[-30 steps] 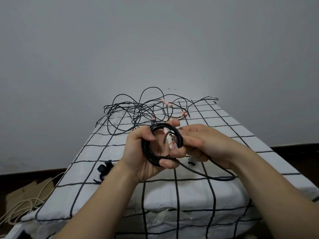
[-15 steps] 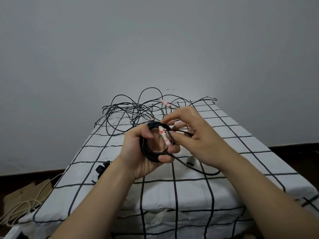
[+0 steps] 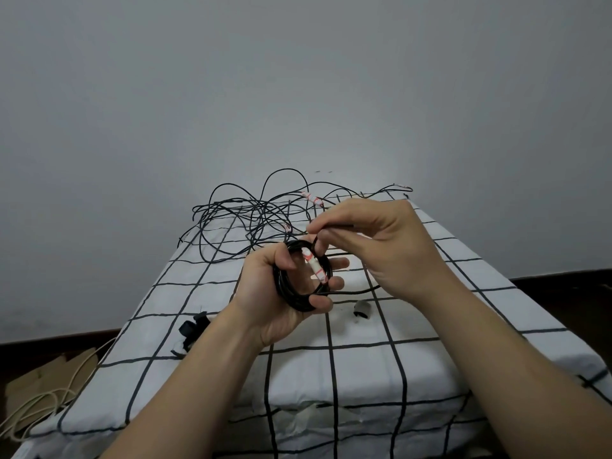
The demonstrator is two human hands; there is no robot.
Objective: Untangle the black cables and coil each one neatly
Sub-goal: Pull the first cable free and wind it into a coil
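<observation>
My left hand [image 3: 270,289] grips a small coil of black cable [image 3: 287,288] above the near half of the table, thumb over the top of the loops. A white and red taped connector [image 3: 314,267] lies across the coil. My right hand [image 3: 381,246] pinches the loose tail of the same cable [image 3: 351,290] just above the coil; the tail runs under that hand back to the coil. A tangle of black cables [image 3: 251,220] lies at the far end of the table, with taped ends [image 3: 313,198] in it.
The table [image 3: 364,359] wears a white cloth with a black grid. A black strap [image 3: 193,327] lies near its left edge and a small dark piece [image 3: 362,309] near the middle. Cardboard and a pale cable [image 3: 39,399] lie on the floor at left.
My right hand has risen from beside the coil to above it, drawing the loose tail up and around. The slack loop that lay on the cloth has shortened. The left hand keeps its grip.
</observation>
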